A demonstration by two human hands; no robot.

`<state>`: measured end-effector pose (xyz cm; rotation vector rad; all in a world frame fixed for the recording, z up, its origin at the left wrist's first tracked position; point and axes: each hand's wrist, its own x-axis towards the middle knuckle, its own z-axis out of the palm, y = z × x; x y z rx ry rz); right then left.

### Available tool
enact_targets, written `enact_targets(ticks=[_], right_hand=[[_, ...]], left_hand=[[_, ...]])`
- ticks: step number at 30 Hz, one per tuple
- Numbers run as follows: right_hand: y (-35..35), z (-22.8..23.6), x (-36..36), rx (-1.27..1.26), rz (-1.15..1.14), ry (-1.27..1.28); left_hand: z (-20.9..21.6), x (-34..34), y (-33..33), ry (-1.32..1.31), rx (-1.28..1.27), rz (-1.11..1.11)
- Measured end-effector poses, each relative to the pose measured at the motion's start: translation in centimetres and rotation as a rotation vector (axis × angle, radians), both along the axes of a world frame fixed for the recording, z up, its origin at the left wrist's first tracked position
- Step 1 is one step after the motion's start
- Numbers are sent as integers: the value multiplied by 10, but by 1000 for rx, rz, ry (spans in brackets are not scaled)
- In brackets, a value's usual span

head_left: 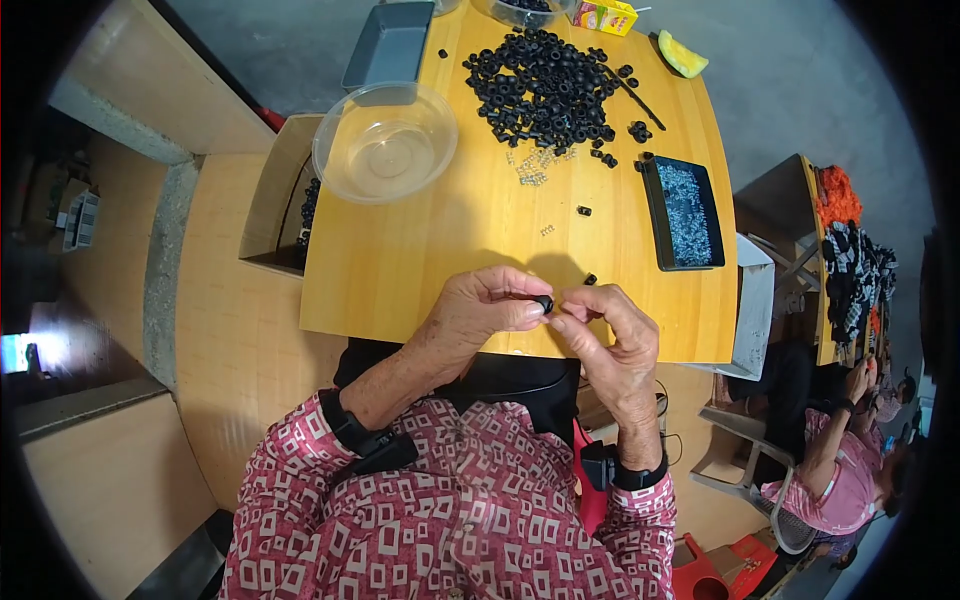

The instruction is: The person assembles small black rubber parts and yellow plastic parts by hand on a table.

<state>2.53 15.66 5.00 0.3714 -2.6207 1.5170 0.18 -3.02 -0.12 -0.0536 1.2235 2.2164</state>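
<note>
Over the near edge of the table, my left hand (pixel 490 305) pinches a small black plastic cord-lock piece (pixel 544 303) between thumb and fingertips. My right hand (pixel 610 325) meets it from the other side, thumb and forefinger closed at the piece's end. Whatever those right fingertips hold is too small to make out. Just beyond them lies a black piece (pixel 590 280), and another black piece (pixel 584 211) sits farther off. A few tiny springs (pixel 547 230) rest on the wood, with more springs (pixel 535 165) beside a large heap of black pieces (pixel 545 85).
A clear round bowl (pixel 345 165) stands at the left, near a grey tray (pixel 385 45). To the right is a black tray (pixel 660 235) of small silvery parts. A yellow box (pixel 605 16) and melon rind (pixel 682 55) lie far back. Another person (pixel 835 475) sits at right.
</note>
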Motion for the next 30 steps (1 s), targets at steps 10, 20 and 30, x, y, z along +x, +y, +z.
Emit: enact_targets(ticks=[10,20,30], right_hand=[[17,-1,-4,137,-22,115],[34,-23,-24,547,-64,181],[20,-16,-5,-167,-177,-198]], left_hand=[[1,3,-5,-96,72,63],[4,-1,-6,-172,73,58],[3,1,0,-162,122,42]])
